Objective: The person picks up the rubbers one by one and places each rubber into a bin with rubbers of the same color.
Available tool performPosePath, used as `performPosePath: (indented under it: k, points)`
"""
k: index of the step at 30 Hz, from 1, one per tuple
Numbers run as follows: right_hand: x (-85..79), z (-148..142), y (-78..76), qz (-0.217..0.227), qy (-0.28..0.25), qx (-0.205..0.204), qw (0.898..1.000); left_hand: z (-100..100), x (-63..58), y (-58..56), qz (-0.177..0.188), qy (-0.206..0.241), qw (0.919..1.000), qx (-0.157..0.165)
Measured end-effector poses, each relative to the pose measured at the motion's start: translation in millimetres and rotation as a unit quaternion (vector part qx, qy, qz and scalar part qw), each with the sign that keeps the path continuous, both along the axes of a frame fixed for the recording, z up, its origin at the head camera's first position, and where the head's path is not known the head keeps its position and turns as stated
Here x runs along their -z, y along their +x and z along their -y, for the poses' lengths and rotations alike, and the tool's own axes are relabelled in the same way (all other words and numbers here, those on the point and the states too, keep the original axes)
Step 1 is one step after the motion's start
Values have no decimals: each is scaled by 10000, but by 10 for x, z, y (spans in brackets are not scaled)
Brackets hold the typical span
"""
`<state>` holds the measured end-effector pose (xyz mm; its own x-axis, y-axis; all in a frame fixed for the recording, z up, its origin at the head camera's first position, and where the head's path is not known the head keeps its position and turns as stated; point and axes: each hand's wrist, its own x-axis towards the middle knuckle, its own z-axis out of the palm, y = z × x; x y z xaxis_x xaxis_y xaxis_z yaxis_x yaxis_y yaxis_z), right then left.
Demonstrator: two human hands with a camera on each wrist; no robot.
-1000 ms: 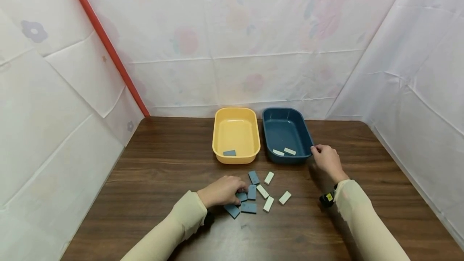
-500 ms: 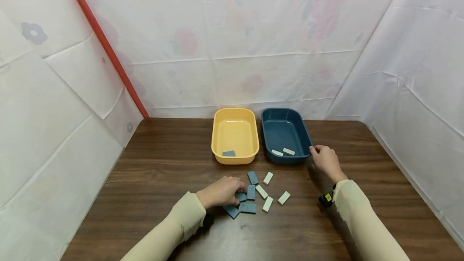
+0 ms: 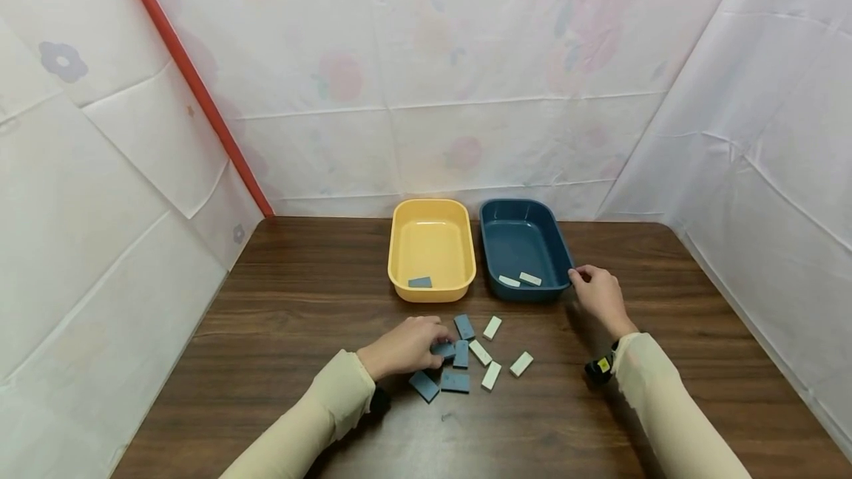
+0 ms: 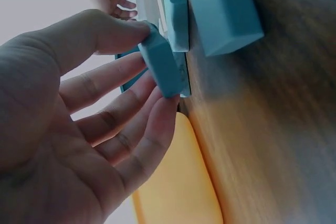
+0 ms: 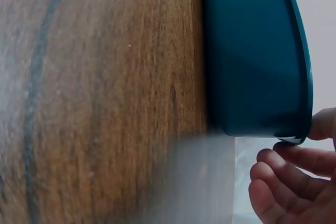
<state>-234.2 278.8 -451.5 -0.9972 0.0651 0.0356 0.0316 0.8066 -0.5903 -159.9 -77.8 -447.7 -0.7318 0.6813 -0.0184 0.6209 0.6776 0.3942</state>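
- Blue-grey block (image 4: 161,66): I see it tilted, pinched between thumb and fingertips of the left hand (image 3: 402,346), roughly midway between the left and right edges of the desk (image 3: 293,294); whether it touches its neighbour, I cannot tell.
- Four loose blue-grey blocks (image 3: 455,382): flat on the desk, near that hand.
- Four whitish blocks (image 3: 521,364): beside these, toward the desk's right edge.
- Yellow tray (image 3: 433,242): by the desk's far edge, one grey block (image 3: 420,282) at its near end.
- Dark blue tray (image 3: 519,239): just right of it, two pale blocks (image 3: 530,279) at its near end.
- Right hand (image 3: 601,299): I find it pinching this tray's rim at the near right corner.
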Motion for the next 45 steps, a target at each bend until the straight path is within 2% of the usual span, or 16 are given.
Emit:
performPosePath:
  k: [7,14,21,28,37,45]
  points:
    - [8,-18,-4,-41,-107,-14,9999,12,-55,-22,-21,306,9995,-109]
    - [38,-13,-10,-6,-185,48,9998,44,-121,-42,-235,442,9984,-264]
    - [50,-8,8,-60,-225,126,9996,63,-187,-80,-659,655,9949,-389]
    - [49,-11,5,-168,-202,68,9996,76,-274,-125,-799,959,9911,-460]
    - [50,-7,19,-286,-134,35,9995,97,-351,-279,-1184,993,9863,-576]
    - [67,-15,-5,-186,-134,78,9997,151,-310,-440,-1296,1068,9828,-763]
